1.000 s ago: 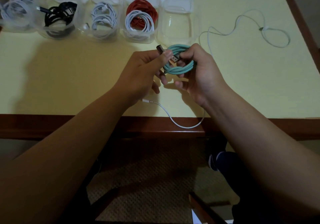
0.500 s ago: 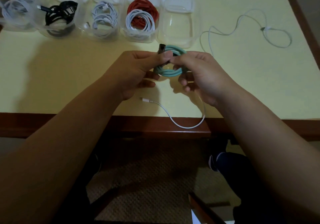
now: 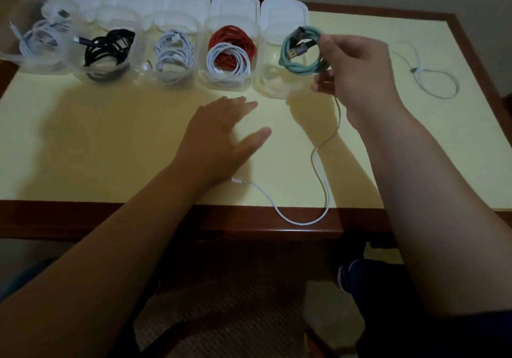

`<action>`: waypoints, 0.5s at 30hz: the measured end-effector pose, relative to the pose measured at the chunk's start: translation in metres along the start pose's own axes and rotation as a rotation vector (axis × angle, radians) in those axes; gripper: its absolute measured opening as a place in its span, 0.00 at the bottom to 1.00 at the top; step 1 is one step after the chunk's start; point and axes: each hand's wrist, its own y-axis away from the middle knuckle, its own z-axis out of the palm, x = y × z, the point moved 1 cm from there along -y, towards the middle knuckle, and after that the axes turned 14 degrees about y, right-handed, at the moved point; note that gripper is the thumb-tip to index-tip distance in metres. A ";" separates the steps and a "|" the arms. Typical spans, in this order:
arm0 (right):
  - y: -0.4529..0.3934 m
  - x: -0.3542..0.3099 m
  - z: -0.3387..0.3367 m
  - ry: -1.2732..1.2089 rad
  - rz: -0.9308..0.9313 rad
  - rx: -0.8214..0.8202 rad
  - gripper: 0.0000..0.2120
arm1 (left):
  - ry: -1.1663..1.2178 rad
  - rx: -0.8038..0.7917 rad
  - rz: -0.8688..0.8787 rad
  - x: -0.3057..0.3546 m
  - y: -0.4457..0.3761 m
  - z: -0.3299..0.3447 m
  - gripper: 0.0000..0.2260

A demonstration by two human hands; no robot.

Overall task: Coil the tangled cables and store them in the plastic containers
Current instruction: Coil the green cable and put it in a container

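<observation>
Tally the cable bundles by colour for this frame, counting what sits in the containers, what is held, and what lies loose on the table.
White: 4, three coiled, one loose cable
Black: 1
Red: 1
Teal: 1, held by the right hand
Total: 7

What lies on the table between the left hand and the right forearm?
In the head view, a loose white cable snakes between the left hand and right forearm.

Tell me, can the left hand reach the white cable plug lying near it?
Probably yes. The left hand is open and holds nothing, and the plug lies bare on the table beside its wrist.
</observation>
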 end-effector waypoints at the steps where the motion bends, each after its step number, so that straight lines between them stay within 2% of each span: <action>1: -0.009 0.001 0.000 0.078 -0.025 0.038 0.06 | -0.072 -0.051 -0.032 -0.004 0.000 0.003 0.35; 3: -0.024 0.003 0.003 0.236 -0.072 0.116 0.05 | -0.175 -0.099 -0.060 -0.008 -0.002 0.008 0.38; 6: -0.040 0.005 0.012 0.392 -0.125 0.175 0.10 | -0.138 -0.083 -0.059 -0.007 -0.003 0.006 0.38; 8: -0.048 0.006 0.021 0.477 -0.148 0.187 0.14 | -0.085 -0.072 -0.065 -0.005 -0.003 0.003 0.37; 15: -0.064 0.009 0.035 0.635 -0.119 0.174 0.18 | -0.048 -0.052 -0.080 -0.007 -0.002 0.003 0.35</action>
